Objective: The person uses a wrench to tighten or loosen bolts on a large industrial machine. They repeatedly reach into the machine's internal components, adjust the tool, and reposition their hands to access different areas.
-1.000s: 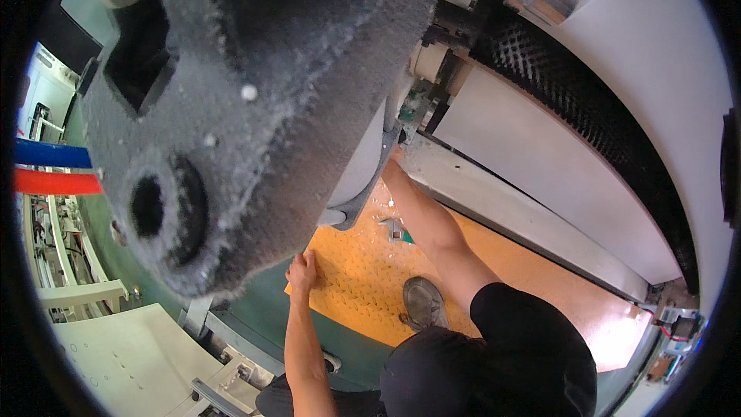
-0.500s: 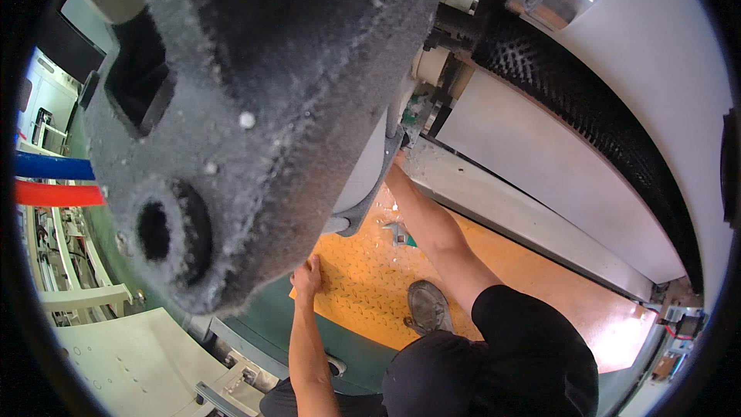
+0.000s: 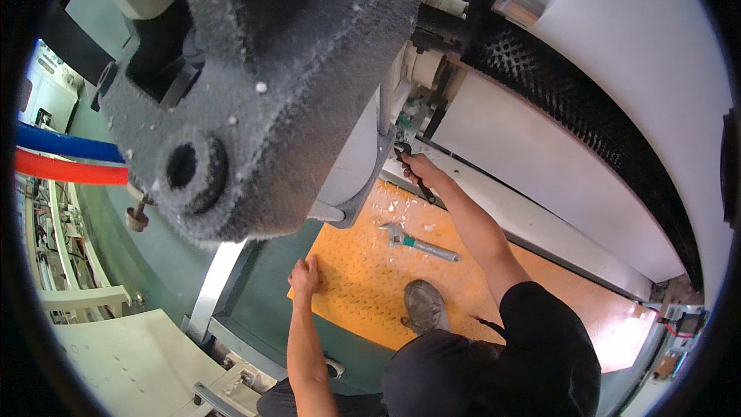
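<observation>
My right hand [image 3: 421, 169] is closed round a black wrench [image 3: 428, 191], beside the lower edge of a grey dusty machine part. The wrench's head points up and left, toward the gap between that part and the white machine side. My left hand [image 3: 305, 275] grips the left edge of an orange checkered metal plate [image 3: 347, 293], its fingers partly hidden. A second wrench, an adjustable one with a green band [image 3: 421, 244], lies on the plate among white flakes, apart from both hands.
A big dust-coated machine arm [image 3: 255, 131] hangs overhead at the upper left. Blue and red hoses [image 3: 73, 170] run to it. A pale beam [image 3: 525, 216] and curved white panels rise on the right. My shoe [image 3: 426, 306] rests on the plate.
My right hand has drawn back from behind the machine part, and the black wrench now shows in it. The view has shifted, uncovering the whole wrench on the plate. My left hand stays put.
</observation>
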